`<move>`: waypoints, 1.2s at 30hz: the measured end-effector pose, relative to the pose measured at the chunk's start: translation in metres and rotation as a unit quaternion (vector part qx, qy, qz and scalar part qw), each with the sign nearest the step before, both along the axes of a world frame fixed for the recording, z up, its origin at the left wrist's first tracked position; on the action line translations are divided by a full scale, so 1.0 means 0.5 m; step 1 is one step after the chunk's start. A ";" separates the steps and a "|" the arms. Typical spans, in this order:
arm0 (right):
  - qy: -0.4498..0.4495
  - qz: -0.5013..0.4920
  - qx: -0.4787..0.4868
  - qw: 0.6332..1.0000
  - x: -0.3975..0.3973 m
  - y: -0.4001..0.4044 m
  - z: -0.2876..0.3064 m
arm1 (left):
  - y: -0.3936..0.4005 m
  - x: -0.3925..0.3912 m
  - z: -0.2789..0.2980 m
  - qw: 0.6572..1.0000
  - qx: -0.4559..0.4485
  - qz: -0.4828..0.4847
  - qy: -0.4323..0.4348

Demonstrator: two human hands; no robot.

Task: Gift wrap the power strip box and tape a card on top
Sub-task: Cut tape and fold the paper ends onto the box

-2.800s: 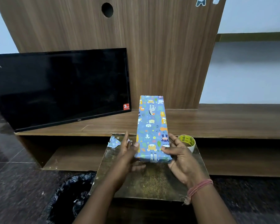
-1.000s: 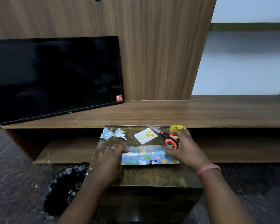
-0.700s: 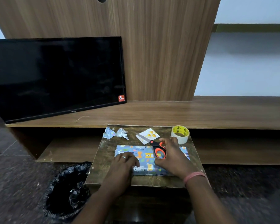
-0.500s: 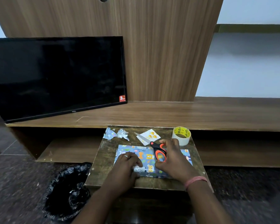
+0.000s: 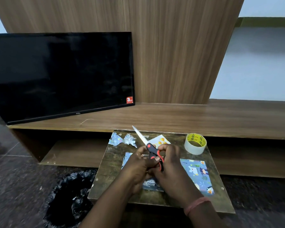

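Observation:
The wrapped box (image 5: 197, 175), in blue cartoon-print paper, lies flat across the small table (image 5: 109, 171), mostly hidden under my hands. Above it, both hands hold the red-and-black scissors (image 5: 152, 151), whose blade points up and to the left. My right hand (image 5: 171, 168) grips the handles. My left hand (image 5: 136, 168) holds the scissors from the left side. A small white card (image 5: 161, 140) with orange dots lies behind the scissors. The yellow-cored tape roll (image 5: 195, 143) stands at the table's back right.
Two crumpled scraps of wrapping paper (image 5: 122, 139) lie at the table's back left. A black-lined bin (image 5: 69, 199) sits on the floor to the left. Behind the table runs a wooden shelf (image 5: 204, 117), and a black TV (image 5: 59, 74) leans on it.
The box went from upright in both hands to flat on the table. My right hand picked up the scissors and raised them, and my left hand left the box and joined on the scissors.

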State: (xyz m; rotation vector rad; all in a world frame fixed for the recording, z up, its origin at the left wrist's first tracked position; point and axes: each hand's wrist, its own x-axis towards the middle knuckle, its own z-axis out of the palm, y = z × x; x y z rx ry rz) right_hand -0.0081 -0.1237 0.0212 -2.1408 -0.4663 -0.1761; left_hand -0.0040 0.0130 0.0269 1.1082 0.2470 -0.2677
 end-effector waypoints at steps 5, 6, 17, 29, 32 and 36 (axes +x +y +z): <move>0.058 0.037 0.034 0.997 0.027 -0.015 0.036 | 0.020 0.022 -0.006 1.000 0.014 0.000 -0.027; 0.071 0.041 0.051 0.995 0.029 -0.022 0.049 | 0.024 0.025 -0.007 0.999 0.025 -0.008 -0.039; 0.010 -0.088 0.074 0.993 0.051 -0.017 0.056 | 0.038 0.024 -0.010 0.988 0.090 -0.085 -0.088; -0.099 -0.032 -0.056 0.993 0.069 -0.021 0.076 | 0.040 0.010 -0.002 0.963 0.197 -0.145 -0.116; -0.115 -0.062 -0.021 0.991 0.071 -0.013 0.076 | 0.038 0.007 0.004 0.963 0.200 -0.150 -0.102; -0.065 -0.118 0.160 0.978 0.077 0.000 0.075 | 0.053 0.003 0.011 0.974 0.177 -0.127 -0.065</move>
